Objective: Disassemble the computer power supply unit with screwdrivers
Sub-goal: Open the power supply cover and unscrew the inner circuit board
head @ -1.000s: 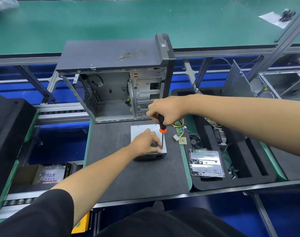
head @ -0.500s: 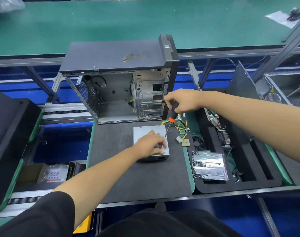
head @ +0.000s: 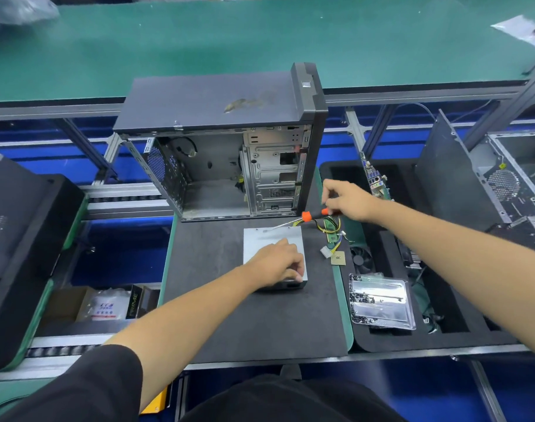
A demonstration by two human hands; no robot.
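— On the dark foam mat (head: 229, 315), how many units do you count?

— One power supply unit (head: 261, 242), a silver box lying flat in front of one open computer case (head: 229, 153).

— And the hands?

— Two. One left hand (head: 280, 264) rests on the unit's near right corner, fingers curled over its edge. One right hand (head: 347, 201) grips one screwdriver (head: 303, 217) with an orange collar; its shaft slants down-left, the tip at the unit's far edge.

— Anything beside it?

— One bundle of yellow and black wires (head: 331, 228) at the unit's right, one clear plastic tray (head: 382, 303) with small dark screws, too many and too small to count, and one black fan (head: 361, 258).
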